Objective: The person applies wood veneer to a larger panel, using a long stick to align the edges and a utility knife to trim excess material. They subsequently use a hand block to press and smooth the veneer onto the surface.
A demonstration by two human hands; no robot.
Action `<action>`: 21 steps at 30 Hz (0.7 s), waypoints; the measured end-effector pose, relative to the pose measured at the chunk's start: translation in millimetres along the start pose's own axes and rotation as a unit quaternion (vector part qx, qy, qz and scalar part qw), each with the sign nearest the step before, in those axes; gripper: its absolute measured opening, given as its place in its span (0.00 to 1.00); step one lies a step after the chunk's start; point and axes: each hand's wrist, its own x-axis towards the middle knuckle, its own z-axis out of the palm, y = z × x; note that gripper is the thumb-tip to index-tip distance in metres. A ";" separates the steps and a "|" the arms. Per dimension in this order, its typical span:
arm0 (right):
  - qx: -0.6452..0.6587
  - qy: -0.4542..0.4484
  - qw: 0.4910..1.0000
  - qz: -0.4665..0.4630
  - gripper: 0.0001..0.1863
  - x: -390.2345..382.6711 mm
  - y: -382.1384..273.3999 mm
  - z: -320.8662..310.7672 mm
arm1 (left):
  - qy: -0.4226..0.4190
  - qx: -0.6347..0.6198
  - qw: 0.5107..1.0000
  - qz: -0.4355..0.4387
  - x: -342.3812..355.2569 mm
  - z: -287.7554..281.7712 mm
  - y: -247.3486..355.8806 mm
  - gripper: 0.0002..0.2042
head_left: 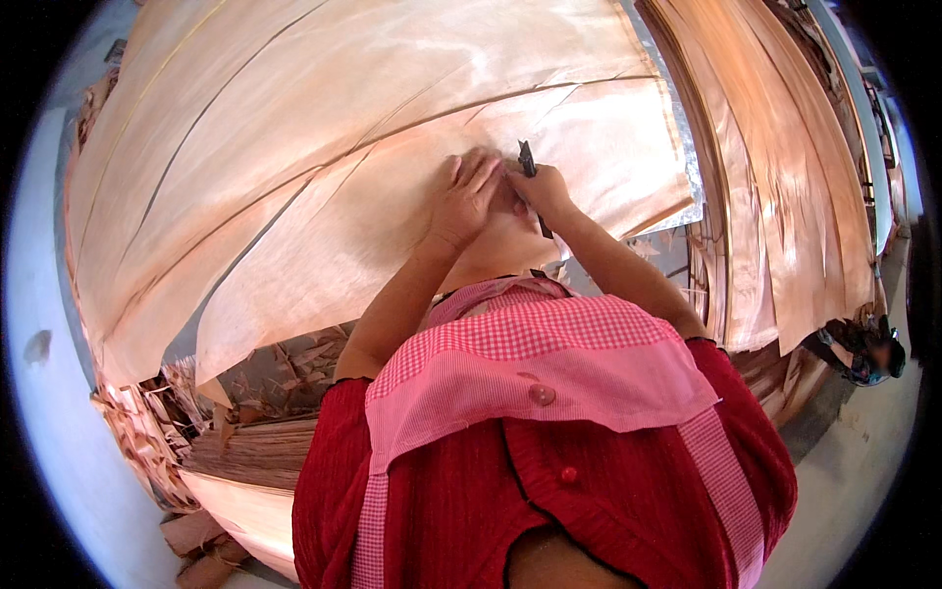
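A large pale wood veneer sheet (412, 142) lies before me, with long dark splits running across it. My left hand (471, 196) rests on the near part of the sheet, fingers stretched out, next to my right hand. Closed around a slim black utility knife (527, 157) is my right hand (546, 194). One end of the knife sticks out beyond the fist and the other toward me; its blade cannot be made out. A small brownish patch shows between the two hands, partly hidden by the fingers.
More veneer sheets (785, 196) are stacked on the right. Torn veneer scraps (285, 373) lie below the near edge, beside a layered veneer pile (250, 452) at lower left. A person (868, 353) is partly visible at the far right.
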 end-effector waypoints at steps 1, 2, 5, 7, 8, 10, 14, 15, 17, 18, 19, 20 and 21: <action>-0.012 0.001 1.000 -0.010 0.19 -2.0 -0.6 0.6 | -0.012 0.016 1.000 0.014 -2.1 -3.3 -0.1 0.19; -0.022 0.001 0.999 -0.025 0.20 -4.2 -1.9 0.3 | -0.022 0.036 0.999 0.027 -2.3 -7.9 -4.0 0.19; -0.144 -0.075 0.985 -0.063 0.20 -5.3 -0.5 -14.6 | -0.025 0.113 0.990 0.076 -1.0 -19.5 -2.2 0.19; -0.272 -0.015 0.930 -0.248 0.18 -8.2 3.8 -47.2 | -0.018 0.083 0.994 0.065 -5.6 -10.2 -4.0 0.21; -0.174 -0.056 0.978 -0.103 0.15 -23.4 -7.1 -58.7 | -0.016 0.080 0.995 0.058 -6.7 -13.6 -3.3 0.22; 0.041 -0.068 0.994 0.073 0.12 -52.3 2.2 -87.7 | -0.010 0.060 0.997 0.056 -7.1 -23.8 -2.5 0.24; 0.236 -0.009 0.949 0.209 0.08 -113.4 60.0 -142.6 | -0.016 -0.216 0.975 0.042 -23.7 -43.5 -23.1 0.23; 0.232 0.001 0.951 0.204 0.08 -129.5 49.2 -154.4 | 0.015 -0.153 0.987 0.050 -30.2 -57.8 -39.6 0.23; 0.248 0.044 0.953 0.169 0.09 -150.3 38.8 -166.0 | 0.074 -0.032 0.994 0.079 -49.3 -91.9 -89.6 0.24; 0.247 0.052 0.957 0.142 0.09 -153.5 28.5 -164.8 | 0.045 -0.098 0.994 0.025 -59.0 -106.5 -132.5 0.26; 0.248 0.062 0.960 0.114 0.10 -155.7 16.0 -157.6 | 0.099 -0.033 0.992 -0.075 -72.8 -121.6 -168.0 0.28; 0.275 0.071 0.957 0.059 0.11 -152.1 -9.4 -138.8 | 0.084 0.077 0.970 -0.215 -78.8 -131.9 -216.2 0.29; 0.209 0.082 0.969 0.099 0.10 -144.2 -49.8 -115.2 | 0.033 0.186 0.917 -0.351 -87.0 -142.4 -264.5 0.31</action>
